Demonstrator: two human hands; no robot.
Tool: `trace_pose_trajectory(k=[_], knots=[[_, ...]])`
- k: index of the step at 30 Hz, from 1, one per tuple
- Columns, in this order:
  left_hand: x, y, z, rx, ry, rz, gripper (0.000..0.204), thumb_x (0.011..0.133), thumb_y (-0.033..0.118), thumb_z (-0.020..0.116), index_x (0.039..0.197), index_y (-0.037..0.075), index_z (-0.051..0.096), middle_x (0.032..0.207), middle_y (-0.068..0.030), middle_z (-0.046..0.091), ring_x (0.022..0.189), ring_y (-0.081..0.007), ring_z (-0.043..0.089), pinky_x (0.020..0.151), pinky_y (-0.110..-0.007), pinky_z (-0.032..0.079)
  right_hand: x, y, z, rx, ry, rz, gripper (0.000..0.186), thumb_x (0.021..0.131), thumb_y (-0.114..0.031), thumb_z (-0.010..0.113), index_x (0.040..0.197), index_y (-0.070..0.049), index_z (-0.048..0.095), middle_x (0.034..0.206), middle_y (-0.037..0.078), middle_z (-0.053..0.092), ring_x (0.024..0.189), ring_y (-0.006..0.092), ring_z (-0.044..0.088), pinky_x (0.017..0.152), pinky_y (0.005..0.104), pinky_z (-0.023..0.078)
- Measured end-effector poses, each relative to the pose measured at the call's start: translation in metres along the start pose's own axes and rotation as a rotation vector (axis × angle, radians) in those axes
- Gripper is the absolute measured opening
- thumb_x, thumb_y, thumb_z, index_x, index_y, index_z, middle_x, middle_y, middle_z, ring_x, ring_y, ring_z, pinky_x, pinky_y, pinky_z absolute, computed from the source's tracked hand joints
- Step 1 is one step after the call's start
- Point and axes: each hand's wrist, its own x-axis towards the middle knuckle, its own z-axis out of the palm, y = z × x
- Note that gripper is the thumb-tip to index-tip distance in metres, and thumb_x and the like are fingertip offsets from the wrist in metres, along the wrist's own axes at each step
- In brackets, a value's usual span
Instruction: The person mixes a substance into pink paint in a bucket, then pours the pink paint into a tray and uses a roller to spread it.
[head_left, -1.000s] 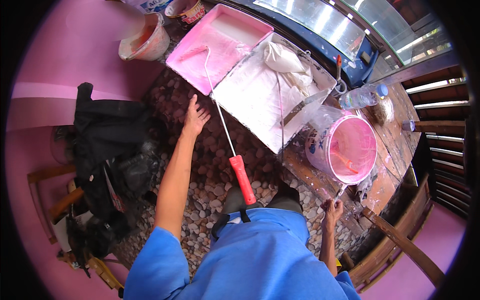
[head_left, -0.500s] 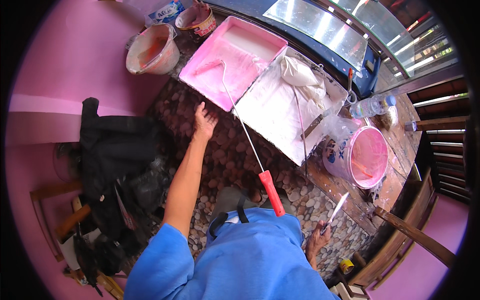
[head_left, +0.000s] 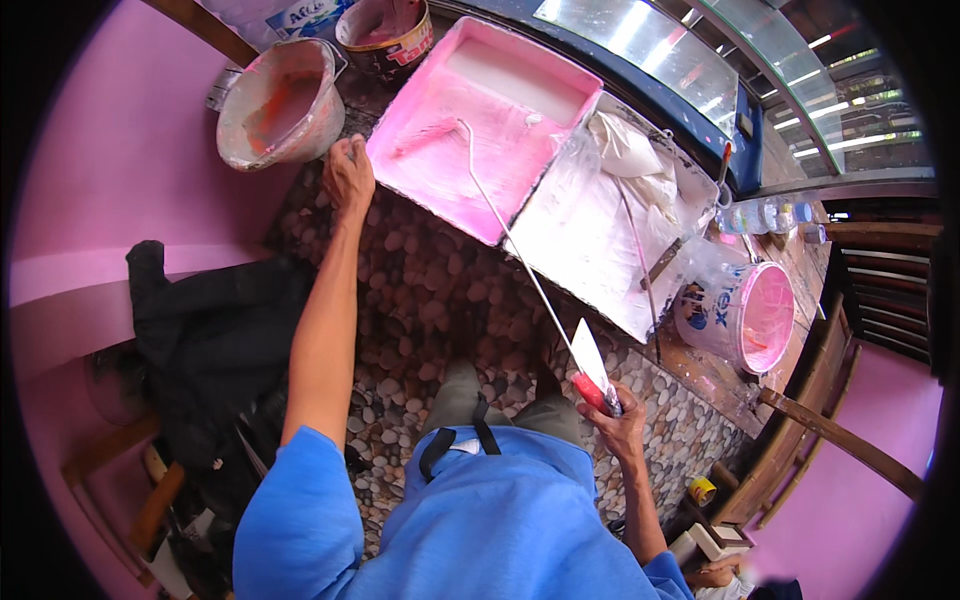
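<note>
My left hand (head_left: 349,178) is at the left corner of the pink paint tray (head_left: 430,185), beside the paint-smeared bucket (head_left: 325,140). Its fingers curl in, but I cannot make out what they grip. Low on the right, my right hand (head_left: 622,425) is closed round a scraper (head_left: 588,352) with a pale pointed blade. The same hand also has hold of the red handle of a paint roller (head_left: 591,391). The roller's thin rod slants up to its head, which lies in the pink tray.
Right of the pink tray is a whitish tray (head_left: 555,240) with a white bag (head_left: 628,145) and a stick. A white paint pail (head_left: 715,310) lies tilted near plastic bottles (head_left: 760,216). Dark cloth (head_left: 220,320) hangs left; a wooden bar (head_left: 840,440) juts in right.
My left hand has moved up and left to the tray's corner, and its fingers have curled in. My right hand has brought the scraper to the roller's handle and taken hold of it.
</note>
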Motion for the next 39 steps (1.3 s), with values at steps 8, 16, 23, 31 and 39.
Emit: trace_pose_trajectory(k=[8, 16, 23, 31, 39], knots=[[0.081, 0.008, 0.021, -0.376, -0.94, -0.365, 0.094, 0.082, 0.075, 0.042, 0.139, 0.0, 0.043, 0.14, -0.0177, 0.045, 0.129, -0.0264, 0.043, 0.106, -0.037, 0.034, -0.009, -0.032, 0.028, -0.008, 0.031, 0.344, 0.028, 0.068, -0.012, 0.079, 0.093, -0.002, 0.07, 0.069, 0.001, 0.062, 0.061, 0.0072, 0.053, 0.057, 0.0267, 0.045], [0.1, -0.001, 0.061, -0.3, -1.124, -0.322, 0.107, 0.078, 0.082, 0.039, 0.14, -0.005, 0.037, 0.143, -0.0233, 0.04, 0.135, -0.0297, 0.035, 0.109, -0.039, 0.029, -0.029, -0.057, 0.045, -0.095, 0.043, 0.344, 0.026, 0.066, -0.012, 0.078, 0.089, -0.003, 0.068, 0.062, -0.006, 0.052, 0.057, 0.004, 0.043, 0.052, 0.0235, 0.038], [0.092, 0.0, 0.053, -0.22, -1.053, -0.244, 0.111, 0.077, 0.084, 0.037, 0.137, -0.01, 0.038, 0.141, -0.0273, 0.039, 0.136, -0.0327, 0.033, 0.109, -0.04, 0.028, -0.039, -0.061, 0.049, -0.06, 0.073, 0.275, 0.02, 0.067, -0.013, 0.075, 0.082, -0.001, 0.068, 0.058, 0.001, 0.058, 0.053, 0.0067, 0.052, 0.051, 0.027, 0.045], [0.066, -0.012, 0.016, -0.225, -1.002, -0.281, 0.11, 0.08, 0.083, 0.034, 0.135, -0.012, 0.038, 0.14, -0.0285, 0.04, 0.136, -0.032, 0.033, 0.109, -0.037, 0.028, -0.06, -0.052, 0.044, -0.186, 0.05, 0.264, 0.026, 0.063, -0.02, 0.078, 0.074, 0.0, 0.065, 0.056, 0.007, 0.055, 0.049, 0.0111, 0.049, 0.049, 0.0307, 0.042], [0.041, -0.019, -0.025, -0.26, -0.965, -0.317, 0.105, 0.084, 0.078, 0.033, 0.136, -0.012, 0.037, 0.142, -0.0277, 0.038, 0.137, -0.0299, 0.031, 0.111, -0.035, 0.026, -0.094, -0.043, 0.045, -0.118, 0.041, 0.211, 0.024, 0.061, -0.017, 0.077, 0.07, 0.0, 0.062, 0.053, 0.007, 0.053, 0.047, 0.0125, 0.047, 0.049, 0.0303, 0.04]])
